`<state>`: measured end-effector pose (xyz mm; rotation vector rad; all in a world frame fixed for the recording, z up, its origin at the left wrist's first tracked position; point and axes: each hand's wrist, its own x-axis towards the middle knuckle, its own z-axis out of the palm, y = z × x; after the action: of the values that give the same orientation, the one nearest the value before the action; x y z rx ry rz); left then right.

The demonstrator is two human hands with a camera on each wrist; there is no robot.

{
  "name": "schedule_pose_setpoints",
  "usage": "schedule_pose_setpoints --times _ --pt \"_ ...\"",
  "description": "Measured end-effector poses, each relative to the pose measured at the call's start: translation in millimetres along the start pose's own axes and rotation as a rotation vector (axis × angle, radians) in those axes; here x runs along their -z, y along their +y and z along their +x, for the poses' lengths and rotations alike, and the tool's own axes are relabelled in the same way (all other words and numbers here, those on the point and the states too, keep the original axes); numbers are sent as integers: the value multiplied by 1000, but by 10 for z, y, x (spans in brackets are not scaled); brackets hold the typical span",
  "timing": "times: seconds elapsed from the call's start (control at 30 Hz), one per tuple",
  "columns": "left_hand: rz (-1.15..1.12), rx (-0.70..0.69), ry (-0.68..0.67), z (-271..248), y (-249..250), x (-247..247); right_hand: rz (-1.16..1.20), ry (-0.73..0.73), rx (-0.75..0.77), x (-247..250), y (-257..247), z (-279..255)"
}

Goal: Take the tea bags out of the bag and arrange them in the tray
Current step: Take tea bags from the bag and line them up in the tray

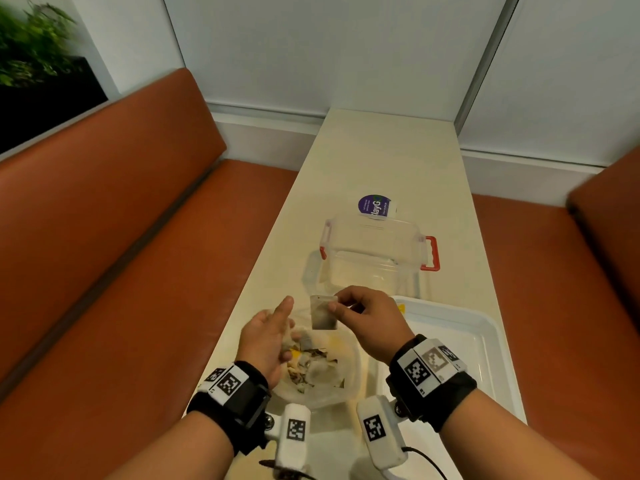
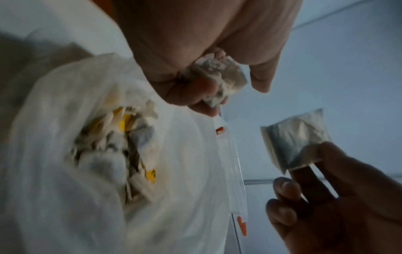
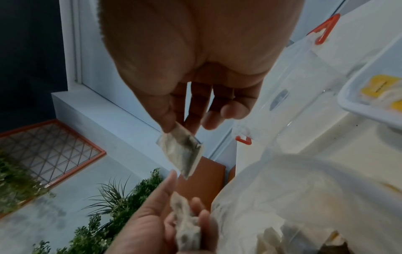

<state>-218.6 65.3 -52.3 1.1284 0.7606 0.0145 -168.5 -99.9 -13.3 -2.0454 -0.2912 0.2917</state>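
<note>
Little appears done: one tea bag (image 1: 324, 312) is pinched above the plastic bag (image 1: 317, 367) by the right hand (image 1: 369, 322), another is clutched in the left hand (image 1: 268, 337), many remain bagged, and the white tray (image 1: 485, 336) is barely filled.

Only readable bit from my end is a purple round sticker (image 1: 373, 206) on the table (image 1: 381, 161) — looks like "layG", partly cut off — small print's too blurry.
</note>
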Motion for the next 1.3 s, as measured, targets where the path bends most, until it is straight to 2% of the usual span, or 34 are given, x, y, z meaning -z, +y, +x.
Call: schedule_pose_setpoints --times 0.07,0.13,0.27,0.4,0.47,0.6,0.8,1.0,1.13,1.3 --pt "181 -196 -30 -62 81 -10 -10 58 -19 48 7 -3" --pt "367 -367 -132 -154 146 -76 -8 96 -24 61 4 -14" --pt "549 -483 -259 -218 187 -231 54 98 -22 50 -35 -60" --pt "541 -495 -354 -209 196 -299 112 43 2 117 -80 -134" --pt "549 -490 -358 -213 212 -326 129 22 20 143 -79 -161" --pt "546 -407 -338 -175 260 -355 200 217 6 232 56 -159" --pt "566 -292 -438 -170 256 -441 96 75 25 345 262 -165" --pt "608 -226 -400 -164 154 -418 133 129 -114 591 750 -158" --pt "593 -204 -377 -176 108 -377 18 179 -283 682 1231 -214" --pt "601 -209 -353 -159 60 -302 -148 -11 -448 504 1701 -283"
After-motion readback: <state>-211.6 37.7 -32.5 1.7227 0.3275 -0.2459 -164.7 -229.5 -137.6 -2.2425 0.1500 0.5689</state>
